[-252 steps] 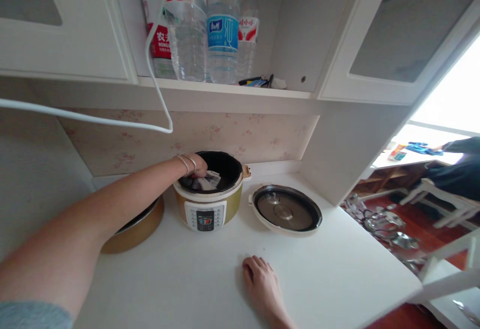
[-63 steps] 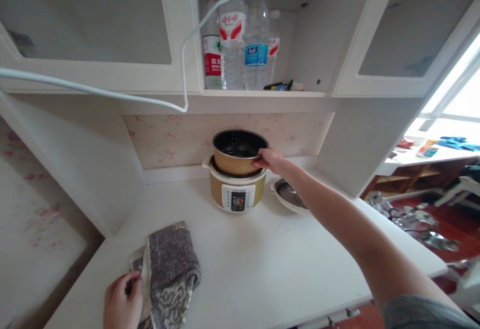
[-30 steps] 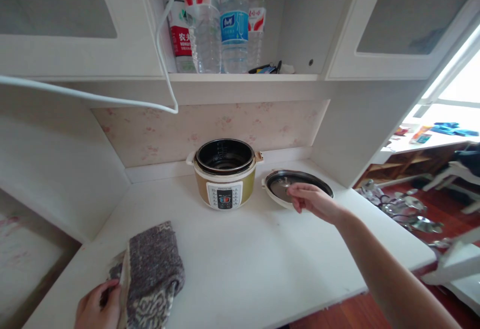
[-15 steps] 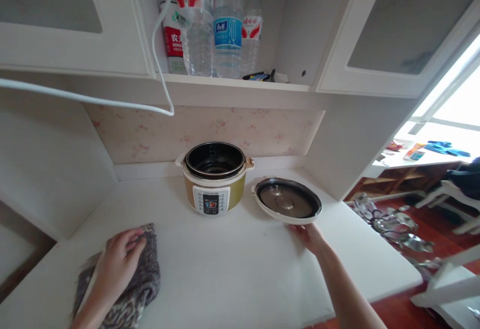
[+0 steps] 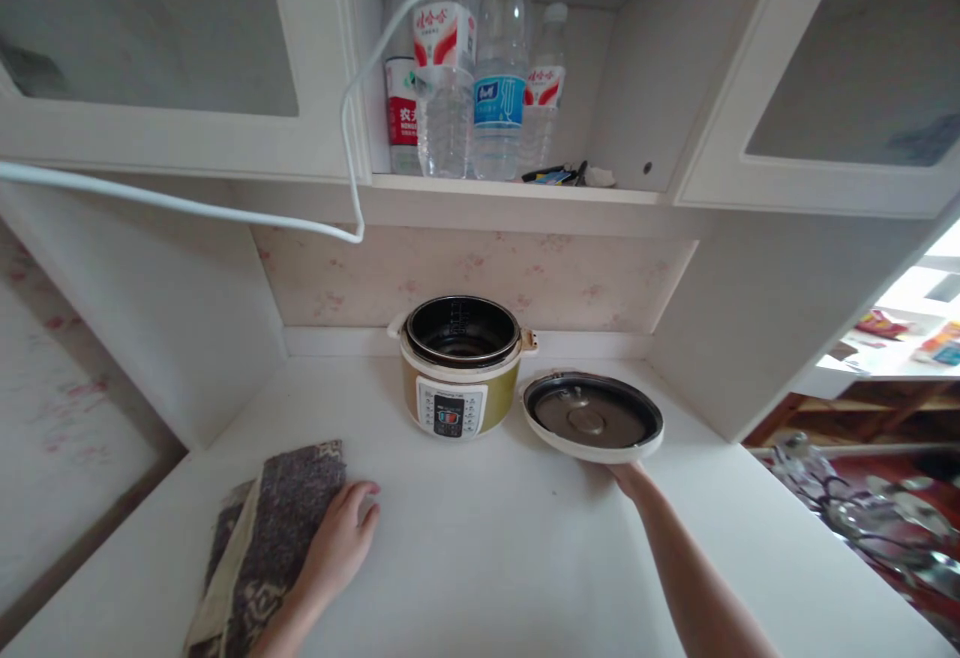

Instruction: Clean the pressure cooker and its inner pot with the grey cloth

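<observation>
White-rimmed lid (image 5: 592,416) lies upturned right of the cooker (image 5: 460,366); right hand (image 5: 628,476) grips its near edge. Left hand (image 5: 339,538) rests open beside the cloth (image 5: 262,538).

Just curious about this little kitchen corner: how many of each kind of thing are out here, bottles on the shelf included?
Plastic bottles on the shelf: 4
Rice cooker: 1
Cooker lid, lying upside down with the right hand at its rim: 1
Folded cloth beside the left hand: 1
Total: 7
</observation>
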`<action>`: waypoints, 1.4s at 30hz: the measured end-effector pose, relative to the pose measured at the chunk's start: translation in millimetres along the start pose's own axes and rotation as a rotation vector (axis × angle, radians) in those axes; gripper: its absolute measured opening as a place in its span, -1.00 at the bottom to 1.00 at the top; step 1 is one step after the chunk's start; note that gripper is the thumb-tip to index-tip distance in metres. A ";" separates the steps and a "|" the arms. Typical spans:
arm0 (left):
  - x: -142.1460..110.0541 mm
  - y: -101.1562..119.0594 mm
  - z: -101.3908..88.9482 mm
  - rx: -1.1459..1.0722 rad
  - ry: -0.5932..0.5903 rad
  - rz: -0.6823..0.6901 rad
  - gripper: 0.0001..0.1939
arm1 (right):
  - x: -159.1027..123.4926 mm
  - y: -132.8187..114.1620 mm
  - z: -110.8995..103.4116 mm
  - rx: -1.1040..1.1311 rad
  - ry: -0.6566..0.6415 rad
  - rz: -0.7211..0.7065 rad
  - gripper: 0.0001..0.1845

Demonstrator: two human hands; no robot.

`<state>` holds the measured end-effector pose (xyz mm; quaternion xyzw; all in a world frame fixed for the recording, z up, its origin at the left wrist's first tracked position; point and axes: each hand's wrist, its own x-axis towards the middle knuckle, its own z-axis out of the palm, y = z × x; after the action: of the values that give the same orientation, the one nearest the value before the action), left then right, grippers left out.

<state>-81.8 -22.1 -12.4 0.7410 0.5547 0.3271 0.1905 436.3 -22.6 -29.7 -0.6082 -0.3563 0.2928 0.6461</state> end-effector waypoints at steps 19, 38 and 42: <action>-12.0 21.2 -8.2 0.097 -0.131 -0.003 -0.79 | -18.0 -101.0 38.5 0.099 0.725 0.202 -0.79; -6.3 32.1 -12.6 0.121 -0.170 -0.016 -0.78 | 3.0 -311.2 151.8 -1.263 -0.016 -0.907 -0.48; -5.2 32.3 -14.8 0.078 -0.187 -0.041 -0.77 | 2.8 -331.1 216.9 -1.438 -0.208 -0.953 -0.41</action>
<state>-70.5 -38.3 17.5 0.7636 0.5620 0.2307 0.2189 242.5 75.4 301.2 -0.6249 -0.7290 -0.2510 0.1229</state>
